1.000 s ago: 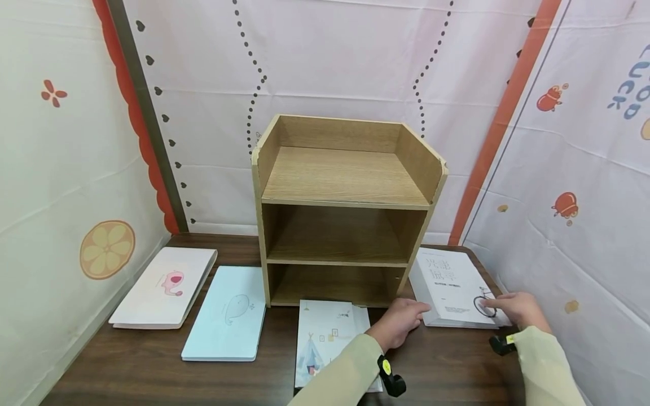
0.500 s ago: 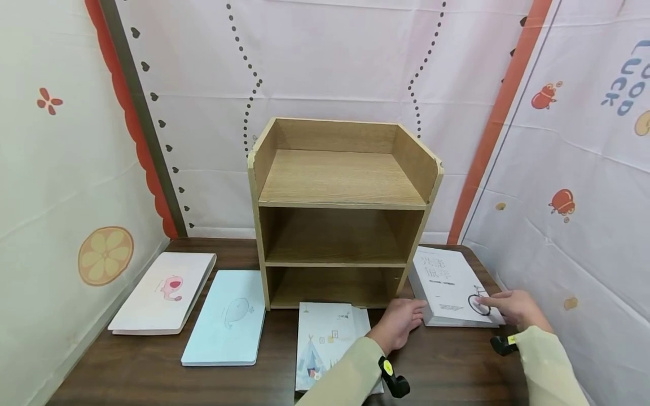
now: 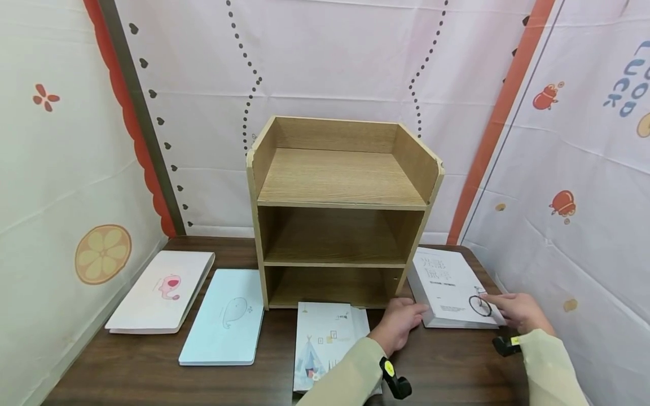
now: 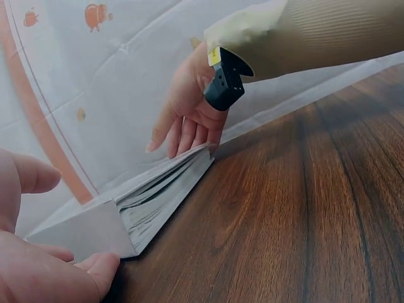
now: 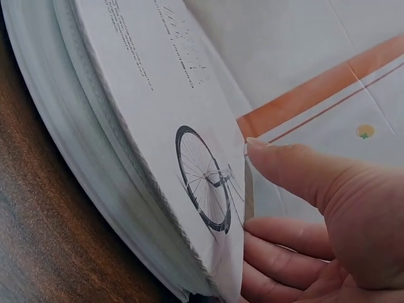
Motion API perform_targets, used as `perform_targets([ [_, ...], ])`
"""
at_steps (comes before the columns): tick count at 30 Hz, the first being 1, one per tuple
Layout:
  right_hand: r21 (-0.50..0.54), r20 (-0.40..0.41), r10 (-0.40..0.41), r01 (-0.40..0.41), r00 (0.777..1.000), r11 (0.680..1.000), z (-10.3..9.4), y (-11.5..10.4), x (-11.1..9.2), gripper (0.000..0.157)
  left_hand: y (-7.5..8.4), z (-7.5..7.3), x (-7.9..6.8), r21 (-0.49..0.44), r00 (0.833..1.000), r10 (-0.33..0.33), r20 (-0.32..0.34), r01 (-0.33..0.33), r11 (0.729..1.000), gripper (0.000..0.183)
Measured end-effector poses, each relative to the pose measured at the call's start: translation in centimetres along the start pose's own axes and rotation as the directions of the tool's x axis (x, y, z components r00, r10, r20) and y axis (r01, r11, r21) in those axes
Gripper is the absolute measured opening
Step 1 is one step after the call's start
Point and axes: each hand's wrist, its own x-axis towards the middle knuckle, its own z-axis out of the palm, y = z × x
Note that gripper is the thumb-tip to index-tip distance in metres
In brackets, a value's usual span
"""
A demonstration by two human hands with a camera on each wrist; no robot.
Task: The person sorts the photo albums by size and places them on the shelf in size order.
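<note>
A thick white book with a bicycle on its cover lies flat on the table, right of the wooden shelf. My left hand is at its left side; in the left wrist view its fingers touch the lower part of the spine, the thumb standing apart. On the opposite side, my right hand has its thumb at the cover's edge beside the bicycle. Its other fingers reach down along the book's side in the right wrist view, and the pages bow slightly apart there.
The three-level wooden shelf stands at the back middle. Before it lie white books, partly under my left sleeve. A light blue book and a white book with a pink elephant lie left. Cloth walls border the table.
The bicycle book has shifted slightly left in the head view, as have the shelf and other books with the camera. Both hands stay at the book's sides.
</note>
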Motion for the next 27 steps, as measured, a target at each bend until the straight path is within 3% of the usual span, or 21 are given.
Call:
perform_targets([
  [4,0.028,-0.008,0.021,-0.021,1.0,0.999,-0.3,-0.3,-0.1,0.038,0.0,0.1,0.0,0.001,1.0,0.006,-0.023,-0.006,1.0,0.042],
  [12,0.105,-0.01,0.03,-0.029,0.999,0.994,-0.3,-0.2,0.3,0.039,-0.4,0.4,0.1,-0.092,0.999,0.028,-0.025,-0.031,0.995,0.054],
  [16,0.188,0.013,0.039,-0.041,0.999,0.981,-0.2,0.4,0.7,0.085,-0.4,0.7,0.0,-0.085,0.999,0.03,-0.035,-0.033,0.996,0.057],
  [22,0.241,0.049,0.048,-0.058,0.998,0.969,0.0,1.2,0.6,0.089,-0.3,1.1,-0.2,-0.015,0.998,0.037,-0.054,-0.038,0.999,0.056],
  [27,0.376,0.117,0.01,-0.053,0.993,0.925,-0.2,1.6,0.3,0.088,-0.4,1.3,-0.2,0.037,0.996,0.07,-0.048,-0.068,0.997,0.056],
])
